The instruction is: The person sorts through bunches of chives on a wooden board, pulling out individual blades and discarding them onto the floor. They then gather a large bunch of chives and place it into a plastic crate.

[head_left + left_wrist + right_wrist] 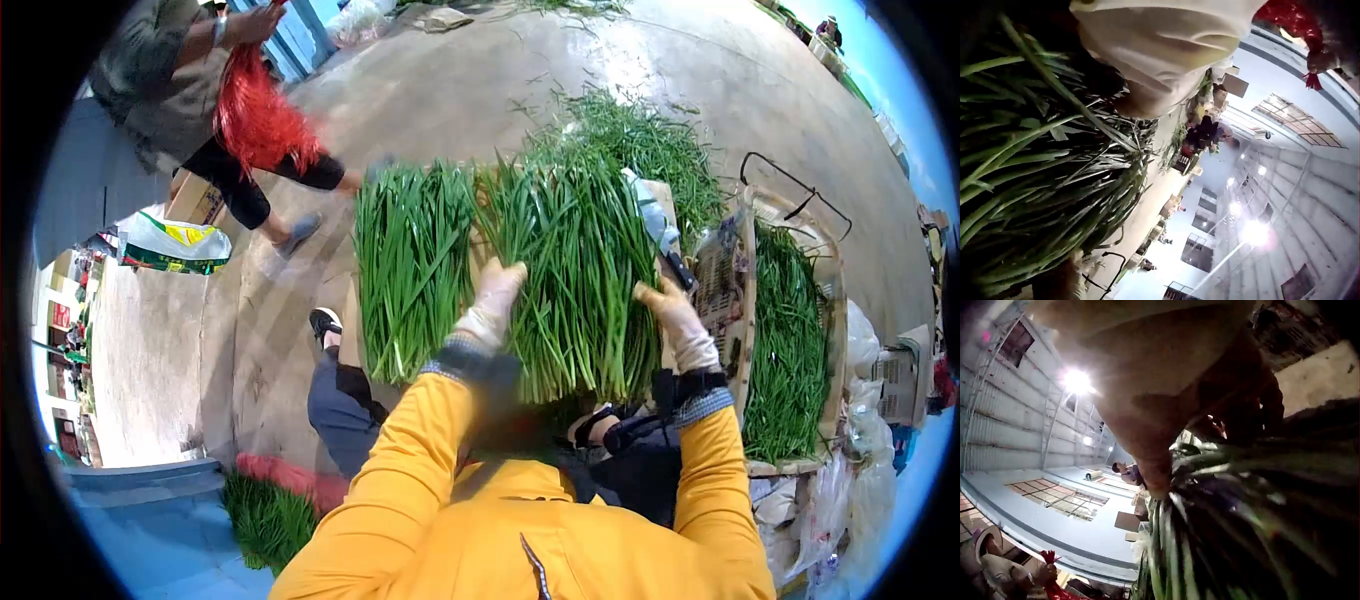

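Note:
Two thick bundles of long green garlic chives lie side by side in front of me: a left bundle (415,265) and a wider right bundle (580,275). My gloved left hand (490,300) grips the right bundle at its left side, thumb over the leaves and other fingers hidden. At the opposite side, my gloved right hand (682,318) holds the same bundle's edge. In the right wrist view, leaves pass between the thumb (1157,478) and the curled fingers. Pale cut stems point toward my body.
Loose chive leaves (640,140) are heaped beyond the bundles. On the right stands a crate (838,330) of chives, with a thin black wire handle (790,185) near it. A person (170,90) carrying red strands (258,115) is at left. More chives (265,520) lie at lower left.

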Demonstrator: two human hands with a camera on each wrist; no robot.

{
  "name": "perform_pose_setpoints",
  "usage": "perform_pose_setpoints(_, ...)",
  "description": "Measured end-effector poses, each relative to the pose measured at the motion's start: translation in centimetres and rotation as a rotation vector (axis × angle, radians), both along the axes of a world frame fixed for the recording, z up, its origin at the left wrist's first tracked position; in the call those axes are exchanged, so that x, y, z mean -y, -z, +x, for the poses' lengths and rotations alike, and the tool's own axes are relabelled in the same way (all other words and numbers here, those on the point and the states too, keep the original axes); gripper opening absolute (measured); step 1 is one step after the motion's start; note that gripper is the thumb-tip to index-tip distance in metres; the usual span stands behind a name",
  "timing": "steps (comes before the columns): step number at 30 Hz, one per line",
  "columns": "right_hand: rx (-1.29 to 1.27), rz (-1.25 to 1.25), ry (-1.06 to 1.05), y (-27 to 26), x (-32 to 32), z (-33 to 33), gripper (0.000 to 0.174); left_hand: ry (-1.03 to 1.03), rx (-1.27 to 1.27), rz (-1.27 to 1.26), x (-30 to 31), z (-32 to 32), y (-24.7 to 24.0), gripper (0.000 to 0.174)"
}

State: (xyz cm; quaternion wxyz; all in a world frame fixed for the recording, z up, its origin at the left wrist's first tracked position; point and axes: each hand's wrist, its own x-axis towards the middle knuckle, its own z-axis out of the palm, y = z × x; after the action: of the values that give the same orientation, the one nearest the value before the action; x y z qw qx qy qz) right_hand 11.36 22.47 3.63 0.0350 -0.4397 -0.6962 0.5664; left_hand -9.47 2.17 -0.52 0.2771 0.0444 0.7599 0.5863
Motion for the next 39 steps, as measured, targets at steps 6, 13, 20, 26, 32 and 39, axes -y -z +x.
perform_pose_setpoints(6,-0.309,0.176,-0.188,2.6,-0.2,-3.9,0.093,0.036,0.466,0.369,-1.2,1.8,-5.0,0.073)
perform_pose_setpoints(13,-0.423,-0.549,-0.196,-0.4,5.2,-4.6,0.057,0.212,0.492,0.230,-1.6,4.6,-6.4,0.049)
perform_pose_setpoints(20,-0.517,0.387,-0.327,-7.9,5.2,0.8,0.052,0.462,-0.042,0.573,-1.4,9.9,-12.8,0.077)
perform_pose_setpoints(26,-0.466,1.510,-0.344,-12.1,2.7,0.2,0.053,0.646,-0.341,0.859,-1.8,6.3,-21.6,0.100)
perform_pose_setpoints(32,-0.514,0.718,-0.448,-12.1,4.3,-0.8,0.048,0.820,-0.371,0.795,-2.1,4.2,-17.9,0.121)
perform_pose_setpoints(39,-0.869,-0.295,-0.351,-13.9,7.0,-1.9,0.042,0.663,-0.134,0.906,-3.4,5.4,-17.9,0.087)
